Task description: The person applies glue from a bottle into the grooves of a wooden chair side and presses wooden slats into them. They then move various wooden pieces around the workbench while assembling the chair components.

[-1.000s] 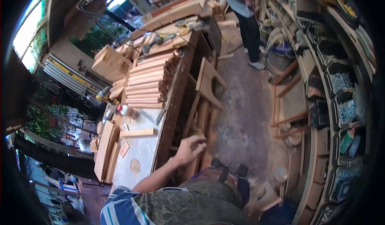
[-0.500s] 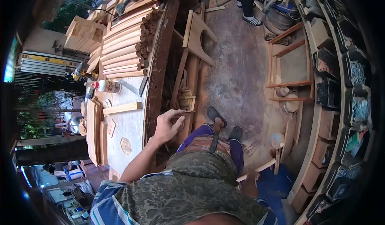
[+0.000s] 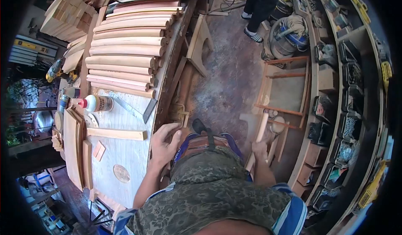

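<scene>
My left hand point(image 3: 164, 145) hovers by the workbench's near edge, fingers loosely curled and apart, with nothing in it. Off to the right, my right hand point(image 3: 259, 149) is wrapped round a pale wooden rod point(image 3: 262, 128), which sticks out above and below the fist. On the white workbench top point(image 3: 136, 163), left of my left hand, lie a light wooden strip point(image 3: 117, 133) and a try square point(image 3: 133, 108). A glue bottle point(image 3: 97, 104) with a red cap lies on its side behind the strip.
Rounded wooden lengths point(image 3: 125, 48) are stacked along the bench. Thin boards point(image 3: 74, 147) lie at its left edge. A wooden frame point(image 3: 287, 88) and a shop vacuum point(image 3: 289, 36) stand on the floor, near shelves of bins point(image 3: 349, 96). Another person's legs point(image 3: 257, 15) are farther off.
My view has shifted and turned toward the bench. My right hand has come up and forward with the rod, which now points more away from me. My left hand stays open.
</scene>
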Motion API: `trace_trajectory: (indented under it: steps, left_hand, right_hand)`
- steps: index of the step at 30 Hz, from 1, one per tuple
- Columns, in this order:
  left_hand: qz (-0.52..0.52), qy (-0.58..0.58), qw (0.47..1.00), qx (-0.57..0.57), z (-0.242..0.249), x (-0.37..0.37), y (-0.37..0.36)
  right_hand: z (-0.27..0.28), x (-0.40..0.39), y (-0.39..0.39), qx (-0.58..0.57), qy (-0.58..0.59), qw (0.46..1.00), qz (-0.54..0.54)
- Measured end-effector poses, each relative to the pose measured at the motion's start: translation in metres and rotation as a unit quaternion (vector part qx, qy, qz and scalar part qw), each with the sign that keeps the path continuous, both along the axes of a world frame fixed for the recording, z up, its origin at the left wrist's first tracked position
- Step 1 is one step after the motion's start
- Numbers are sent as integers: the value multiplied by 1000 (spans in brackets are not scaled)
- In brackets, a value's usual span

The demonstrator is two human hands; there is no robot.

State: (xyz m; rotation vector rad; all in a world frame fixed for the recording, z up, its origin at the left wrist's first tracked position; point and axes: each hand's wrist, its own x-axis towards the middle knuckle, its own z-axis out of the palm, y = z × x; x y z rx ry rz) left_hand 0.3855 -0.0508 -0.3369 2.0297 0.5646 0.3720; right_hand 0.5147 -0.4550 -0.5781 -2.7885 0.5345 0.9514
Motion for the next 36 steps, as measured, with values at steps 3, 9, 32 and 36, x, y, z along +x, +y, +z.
trace_trajectory:
  steps: [3,9,32,36]
  left_hand:
    - [51,-4,999,-3,-4,-15,11]
    - [194,33,980,-8,-7,-18,6]
    - [568,175,802,-56,-10,71,-18]
    - [571,225,788,-54,-24,60,-22]
  right_hand:
    - [6,87,47,39,-52,998,-14]
    - [-45,271,145,91,-88,990,61]
    - [-155,475,516,167,-87,977,97]
    - [-149,480,554,198,-42,971,124]
